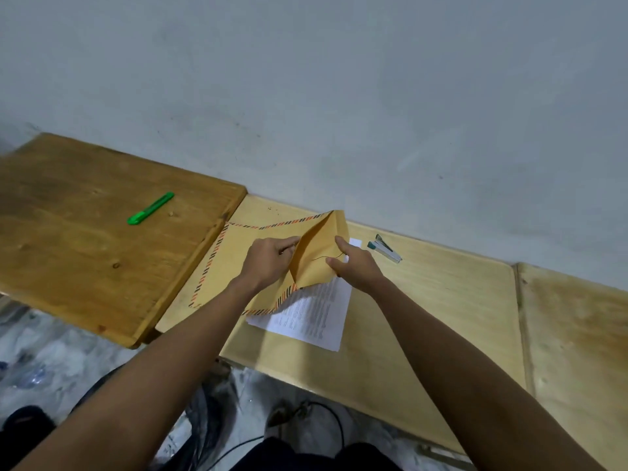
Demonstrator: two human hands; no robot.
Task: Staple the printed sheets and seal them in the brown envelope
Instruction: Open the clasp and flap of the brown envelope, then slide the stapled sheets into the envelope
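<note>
The brown envelope (238,263) is held at its mouth by both grips, left hand (268,263) and right hand (356,266), each pinching it; printed sheets (309,314) lie partly beneath it (stapler (385,249) just beyond) on the bench (424,300).

One head-worn wide-angle view, looking forward and down from above, near the pale yellow wooden bench (424,300), grey plaster wall (339,79) filling the upper half

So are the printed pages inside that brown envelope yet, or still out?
Still out. The printed sheets lie flat on the table, partly under the brown envelope, whose mouth the left hand and right hand hold open.
</note>
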